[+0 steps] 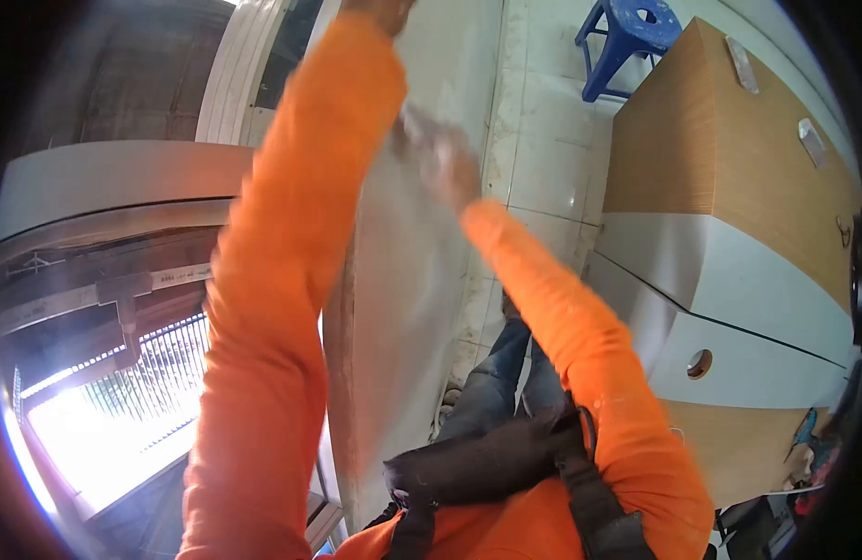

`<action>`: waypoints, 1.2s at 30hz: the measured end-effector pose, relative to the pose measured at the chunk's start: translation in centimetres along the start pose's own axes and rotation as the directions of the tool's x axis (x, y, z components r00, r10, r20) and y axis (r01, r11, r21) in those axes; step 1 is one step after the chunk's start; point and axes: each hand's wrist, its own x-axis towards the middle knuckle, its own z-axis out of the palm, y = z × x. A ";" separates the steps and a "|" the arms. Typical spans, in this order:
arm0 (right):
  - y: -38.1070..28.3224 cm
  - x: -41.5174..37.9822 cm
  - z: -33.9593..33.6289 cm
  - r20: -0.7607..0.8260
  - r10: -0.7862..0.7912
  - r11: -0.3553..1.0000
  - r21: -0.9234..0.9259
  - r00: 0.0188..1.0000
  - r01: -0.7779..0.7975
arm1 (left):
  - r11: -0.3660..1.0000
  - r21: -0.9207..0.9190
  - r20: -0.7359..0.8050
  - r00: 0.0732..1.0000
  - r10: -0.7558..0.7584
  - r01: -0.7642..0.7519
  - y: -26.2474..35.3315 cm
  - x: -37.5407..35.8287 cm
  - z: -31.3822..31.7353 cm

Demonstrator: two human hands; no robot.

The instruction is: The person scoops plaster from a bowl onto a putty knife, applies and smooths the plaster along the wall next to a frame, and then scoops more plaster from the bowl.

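Note:
My left hand (380, 13) is at the top edge, mostly cut off above the cuff of the long orange sleeve, its fingers out of sight. Close below and to its right, my right hand (440, 159) is smeared by motion in front of the pale wall surface (403, 280). Its fingers point up and to the left, toward the left sleeve. Whether it touches the surface or holds anything is too blurred to tell.
At the top right a blue plastic stool (641, 28) stands on white floor tiles (548, 177). A wood-and-white cabinet (664, 140) fills the right side. On the left is a bright barred window (123, 401) with a pipe (128, 313) near it.

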 end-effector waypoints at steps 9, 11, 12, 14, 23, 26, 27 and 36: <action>-6.3 -21.6 -6.4 0.337 0.219 0.918 0.247 0.916 -0.310 | 0.575 0.799 -0.273 0.958 0.088 0.175 17.8 -29.7 -3.8; -4.0 -17.8 -6.6 0.306 0.489 0.800 0.216 0.817 -0.560 | 0.505 0.783 -0.363 0.926 -0.103 0.363 18.4 -32.8 -6.5; -2.8 -15.2 -7.1 0.399 0.622 0.581 0.342 0.674 -0.738 | 0.502 0.785 -0.353 0.928 -0.119 0.363 18.6 -33.8 -7.2; 0.3 -11.9 -6.8 0.428 0.699 0.340 0.506 0.574 -0.792 | 0.290 0.916 -0.221 0.951 -0.217 0.279 18.7 -34.4 -7.3; 2.5 -8.9 0.1 -0.078 0.235 0.971 0.056 0.969 -0.232 | 0.170 0.984 -0.026 0.985 -0.171 0.055 15.0 -36.1 -8.0; -2.2 -9.4 0.1 -0.041 -0.001 0.998 -0.060 0.999 -0.002 | 0.184 0.980 -0.052 0.987 -0.153 0.081 14.8 -36.5 -8.2; -4.2 -10.8 0.8 0.012 -0.003 0.997 -0.081 1.000 0.004 | 0.197 0.978 -0.043 0.989 -0.142 0.071 14.8 -36.4 -8.2; -5.6 -18.3 -1.5 0.061 0.235 0.971 -0.057 0.970 -0.231 | 0.300 0.943 -0.102 0.984 -0.143 0.142 15.1 -36.5 -7.9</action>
